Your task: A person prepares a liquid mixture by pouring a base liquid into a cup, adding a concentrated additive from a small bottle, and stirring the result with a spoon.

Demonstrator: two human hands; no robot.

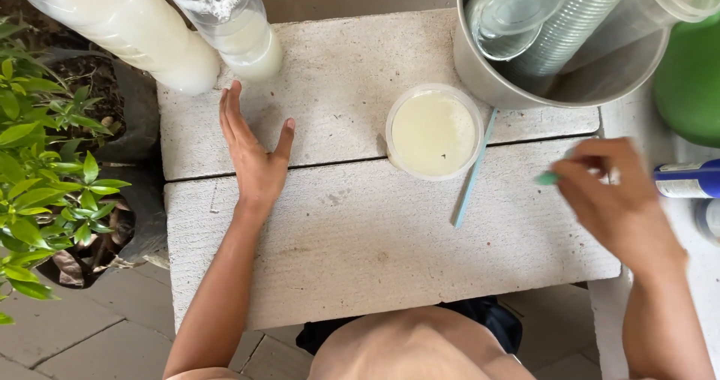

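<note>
A clear plastic cup [434, 132] of pale yellowish drink, covered by a clear lid, stands in the middle of a grey concrete slab [360, 230]. A light blue straw [473, 171] lies just right of the cup. My left hand [252, 146] rests flat on the slab, fingers spread, pointing toward two large bottles of white liquid [161, 27]. My right hand [616, 196] hovers at the slab's right edge, blurred, pinching a small green item [547, 178] at its fingertips.
A metal bucket [487, 72] at the back right holds stacked clear cups and lids [540, 16]. A green container [690, 80] and a blue-and-white tube [686, 179] sit at the far right. Potted leafy plants [41, 162] stand left of the slab.
</note>
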